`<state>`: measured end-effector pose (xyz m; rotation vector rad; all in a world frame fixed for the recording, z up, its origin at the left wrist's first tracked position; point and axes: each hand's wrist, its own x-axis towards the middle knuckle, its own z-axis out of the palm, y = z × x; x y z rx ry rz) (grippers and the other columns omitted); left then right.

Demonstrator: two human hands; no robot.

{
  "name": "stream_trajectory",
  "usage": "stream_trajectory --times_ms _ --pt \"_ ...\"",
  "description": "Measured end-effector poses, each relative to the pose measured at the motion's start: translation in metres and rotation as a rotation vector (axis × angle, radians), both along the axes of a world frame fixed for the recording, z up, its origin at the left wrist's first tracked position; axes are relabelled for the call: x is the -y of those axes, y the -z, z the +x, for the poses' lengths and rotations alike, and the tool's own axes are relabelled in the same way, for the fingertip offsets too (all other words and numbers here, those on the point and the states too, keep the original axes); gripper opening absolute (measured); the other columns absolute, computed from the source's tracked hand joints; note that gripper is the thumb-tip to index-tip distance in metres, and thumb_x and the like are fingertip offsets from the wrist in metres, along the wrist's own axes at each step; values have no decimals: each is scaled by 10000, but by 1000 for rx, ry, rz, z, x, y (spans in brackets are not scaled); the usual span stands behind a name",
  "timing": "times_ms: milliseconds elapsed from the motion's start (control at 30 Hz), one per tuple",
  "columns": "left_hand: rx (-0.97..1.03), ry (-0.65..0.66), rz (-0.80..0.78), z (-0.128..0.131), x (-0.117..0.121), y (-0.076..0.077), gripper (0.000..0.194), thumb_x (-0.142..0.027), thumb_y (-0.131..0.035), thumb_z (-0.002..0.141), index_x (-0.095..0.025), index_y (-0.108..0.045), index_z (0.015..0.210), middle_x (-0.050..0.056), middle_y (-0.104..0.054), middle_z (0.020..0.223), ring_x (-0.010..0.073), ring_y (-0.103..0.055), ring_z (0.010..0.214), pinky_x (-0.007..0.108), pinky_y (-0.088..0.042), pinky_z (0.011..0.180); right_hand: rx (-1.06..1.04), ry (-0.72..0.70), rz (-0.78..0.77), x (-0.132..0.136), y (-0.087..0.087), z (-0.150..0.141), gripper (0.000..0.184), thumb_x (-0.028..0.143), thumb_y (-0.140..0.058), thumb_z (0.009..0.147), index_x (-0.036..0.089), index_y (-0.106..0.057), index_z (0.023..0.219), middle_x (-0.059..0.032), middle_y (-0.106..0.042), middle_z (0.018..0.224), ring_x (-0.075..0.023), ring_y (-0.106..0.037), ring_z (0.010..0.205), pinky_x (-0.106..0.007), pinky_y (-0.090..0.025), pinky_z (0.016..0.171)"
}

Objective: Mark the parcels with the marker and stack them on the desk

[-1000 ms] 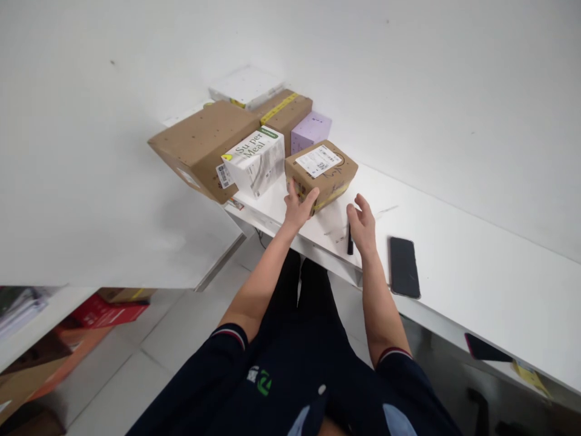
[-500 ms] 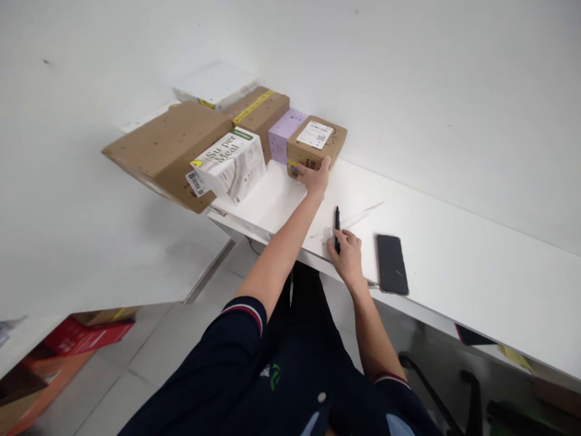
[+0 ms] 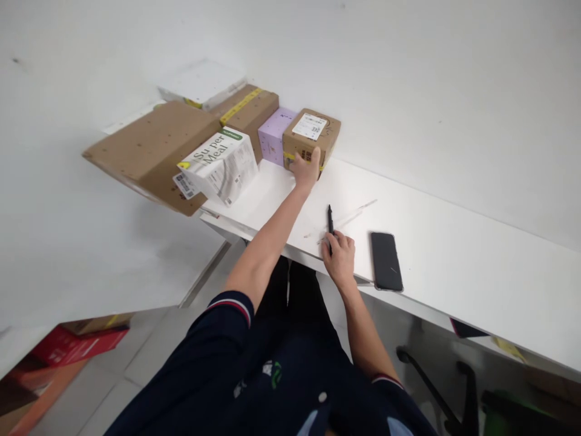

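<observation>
My left hand (image 3: 305,169) reaches out and presses against the near side of a small brown cardboard box (image 3: 312,134) with a white label on top. That box stands against a lilac box (image 3: 273,133) at the back of the white table (image 3: 454,242). My right hand (image 3: 339,257) rests on the table's front part with its fingers closed on a black pen (image 3: 330,218). A black phone (image 3: 385,260) lies flat just right of that hand.
Left of the small box are a white "Super Meal" carton (image 3: 218,166), a large brown box (image 3: 157,151), a taped brown box (image 3: 247,112) and a white flat box (image 3: 200,85). Red and orange boxes (image 3: 68,345) lie on the floor. A chair base (image 3: 436,387) sits under the table.
My left hand pushed the small brown box away from me until it met the lilac box. My right hand came down onto the black pen and closed on it.
</observation>
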<state>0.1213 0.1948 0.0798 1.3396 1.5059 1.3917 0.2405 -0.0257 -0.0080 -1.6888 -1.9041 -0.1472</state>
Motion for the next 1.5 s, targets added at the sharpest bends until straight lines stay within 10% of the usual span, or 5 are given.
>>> stream_trajectory --times_ms 167,367,867,1200,1500 --pt "-400 -366 276 -114 77 -16 801 -720 -551 848 -247 -419 1481 131 -421 1489 356 -222 1527 520 -125 1272 -33 18 -25 0 2 -1 308 272 -485 981 184 -707 1175 -168 -668 1224 -286 -531 1043 -455 -481 901" --pt "-726 -541 -5 -201 114 -29 755 -547 -758 771 -184 -521 1390 201 -394 1439 506 -274 1396 748 -211 1133 -98 61 -64 1 4 -4 332 254 -448 975 193 -716 1162 -157 -659 1240 -290 -534 1073 -488 -474 947" --pt "-446 -325 205 -200 121 14 540 -350 -744 794 -198 -620 1297 161 -493 1347 316 -487 1323 452 -375 1169 -222 249 -85 -10 3 30 423 171 -426 880 76 -736 1153 -254 -650 1179 -325 -559 1079 -521 -445 989" --pt "7 327 228 -144 175 34 1079 -650 -807 680 -266 -291 1546 173 -367 1590 314 -420 1463 469 -370 1199 -323 343 126 -6 3 30 371 264 -434 921 147 -730 1111 -210 -635 1167 -312 -569 1113 -558 -461 993" --pt "226 70 -168 -127 208 26 865 -810 -407 876 -314 -314 1579 146 -397 1613 357 -440 1461 569 -466 1104 -857 108 -10 0 -42 2 563 555 -359 983 181 -646 1290 -139 -722 1172 -230 -679 1010 -432 -561 896"
